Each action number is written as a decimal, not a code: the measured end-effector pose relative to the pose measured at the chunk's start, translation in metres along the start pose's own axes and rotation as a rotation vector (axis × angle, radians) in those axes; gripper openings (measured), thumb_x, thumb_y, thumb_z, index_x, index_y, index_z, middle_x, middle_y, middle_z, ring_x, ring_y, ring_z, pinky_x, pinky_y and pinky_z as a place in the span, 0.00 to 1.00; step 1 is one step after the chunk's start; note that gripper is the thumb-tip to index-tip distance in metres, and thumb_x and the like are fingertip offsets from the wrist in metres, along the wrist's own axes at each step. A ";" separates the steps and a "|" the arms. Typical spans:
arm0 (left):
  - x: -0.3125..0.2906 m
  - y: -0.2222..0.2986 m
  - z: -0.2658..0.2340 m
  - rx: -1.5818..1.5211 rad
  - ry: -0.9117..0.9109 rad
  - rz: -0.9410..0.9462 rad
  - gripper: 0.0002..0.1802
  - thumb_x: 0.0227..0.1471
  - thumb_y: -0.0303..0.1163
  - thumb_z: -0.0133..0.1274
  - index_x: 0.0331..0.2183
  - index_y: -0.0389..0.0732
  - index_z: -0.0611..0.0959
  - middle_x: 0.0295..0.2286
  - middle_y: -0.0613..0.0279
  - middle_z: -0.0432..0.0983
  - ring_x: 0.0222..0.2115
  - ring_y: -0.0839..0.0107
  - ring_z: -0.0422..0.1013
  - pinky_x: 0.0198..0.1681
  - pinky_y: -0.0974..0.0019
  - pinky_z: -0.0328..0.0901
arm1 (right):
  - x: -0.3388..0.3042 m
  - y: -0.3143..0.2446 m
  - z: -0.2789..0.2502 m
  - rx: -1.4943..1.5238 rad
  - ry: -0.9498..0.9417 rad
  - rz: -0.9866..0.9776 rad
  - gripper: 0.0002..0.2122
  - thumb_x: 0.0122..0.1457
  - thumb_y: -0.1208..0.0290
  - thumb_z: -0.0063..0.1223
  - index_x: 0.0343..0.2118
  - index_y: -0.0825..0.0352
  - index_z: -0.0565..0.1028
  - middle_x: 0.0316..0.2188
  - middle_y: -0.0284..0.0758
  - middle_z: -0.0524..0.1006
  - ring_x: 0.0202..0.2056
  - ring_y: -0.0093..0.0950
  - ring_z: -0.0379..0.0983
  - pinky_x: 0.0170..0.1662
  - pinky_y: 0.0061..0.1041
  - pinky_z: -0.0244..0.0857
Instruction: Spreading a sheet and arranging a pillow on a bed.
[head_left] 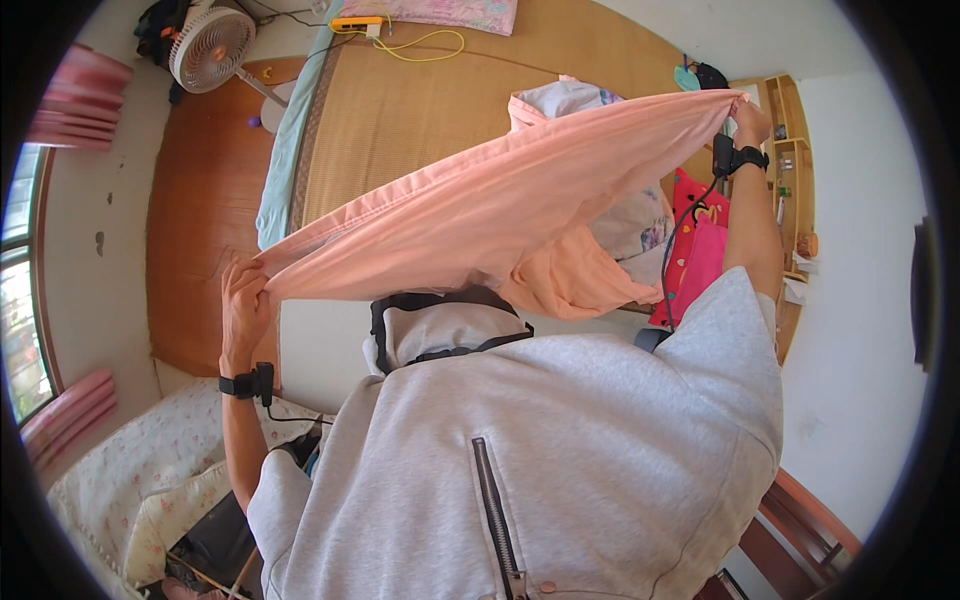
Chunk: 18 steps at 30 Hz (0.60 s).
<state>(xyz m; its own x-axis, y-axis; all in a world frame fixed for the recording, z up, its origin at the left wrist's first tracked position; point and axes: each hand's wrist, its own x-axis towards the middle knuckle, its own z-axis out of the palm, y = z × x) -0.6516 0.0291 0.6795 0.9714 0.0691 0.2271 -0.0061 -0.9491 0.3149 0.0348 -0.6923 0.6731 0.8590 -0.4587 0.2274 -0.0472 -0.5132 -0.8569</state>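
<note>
A large peach bed cover is stretched between my two hands, rising from lower left to upper right. My left hand is closed on its left corner, with the fingers bent over the edge. Higher up, at the far right, my right hand pinches the opposite corner. Between them the edge is pulled fairly taut, and a fold shows along it near the left end. Below the middle, peach cloth hangs in loose folds beside a pale, flower-patterned part lying over the bed.
A bed with a woven mat lies ahead. On it are an orange power strip with a yellow cable and a pink patterned cloth. A fan stands at the far left. Red and pink fabric and wooden shelves are at right.
</note>
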 end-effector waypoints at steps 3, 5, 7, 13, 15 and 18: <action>0.008 0.035 -0.014 0.066 -0.003 0.069 0.07 0.46 0.24 0.58 0.20 0.33 0.78 0.23 0.50 0.75 0.36 0.53 0.73 0.56 0.48 0.63 | -0.012 0.004 0.000 0.143 -0.031 0.039 0.10 0.55 0.72 0.63 0.35 0.75 0.83 0.28 0.38 0.83 0.28 0.24 0.80 0.32 0.21 0.75; 0.005 0.030 -0.009 0.120 -0.021 0.021 0.08 0.47 0.26 0.59 0.22 0.34 0.78 0.24 0.50 0.76 0.36 0.53 0.73 0.55 0.49 0.63 | -0.011 0.009 -0.012 0.210 -0.031 0.052 0.09 0.56 0.74 0.62 0.35 0.76 0.82 0.28 0.38 0.83 0.28 0.24 0.80 0.32 0.20 0.75; 0.004 0.027 -0.003 0.168 -0.042 -0.043 0.09 0.48 0.27 0.60 0.23 0.34 0.79 0.24 0.50 0.76 0.36 0.52 0.73 0.54 0.49 0.63 | -0.017 0.011 -0.017 0.269 -0.046 0.063 0.09 0.56 0.76 0.62 0.35 0.77 0.82 0.28 0.38 0.83 0.28 0.25 0.80 0.32 0.20 0.75; 0.019 0.009 0.009 0.249 0.085 -0.140 0.07 0.51 0.29 0.60 0.32 0.36 0.81 0.27 0.55 0.79 0.38 0.51 0.73 0.53 0.50 0.64 | -0.024 0.004 -0.036 0.304 -0.067 0.032 0.09 0.59 0.77 0.60 0.38 0.79 0.80 0.29 0.38 0.82 0.29 0.25 0.79 0.36 0.21 0.76; 0.013 -0.009 0.016 0.196 0.098 -0.267 0.09 0.52 0.30 0.59 0.35 0.37 0.82 0.29 0.58 0.80 0.41 0.53 0.73 0.55 0.51 0.62 | -0.033 -0.012 -0.027 0.334 -0.078 0.030 0.09 0.59 0.77 0.59 0.39 0.78 0.79 0.31 0.39 0.81 0.31 0.27 0.80 0.38 0.23 0.76; -0.002 -0.029 0.026 0.214 0.011 -0.243 0.10 0.50 0.32 0.60 0.36 0.39 0.84 0.28 0.57 0.80 0.40 0.56 0.72 0.54 0.52 0.61 | -0.048 -0.054 -0.010 0.402 -0.172 -0.004 0.11 0.60 0.76 0.58 0.41 0.78 0.78 0.35 0.41 0.81 0.35 0.30 0.80 0.42 0.26 0.76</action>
<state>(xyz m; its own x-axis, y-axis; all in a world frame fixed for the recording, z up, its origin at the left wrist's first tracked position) -0.6470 0.0484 0.6460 0.9357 0.3040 0.1791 0.2771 -0.9474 0.1601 -0.0096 -0.6501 0.7129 0.9328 -0.3121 0.1799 0.1292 -0.1763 -0.9758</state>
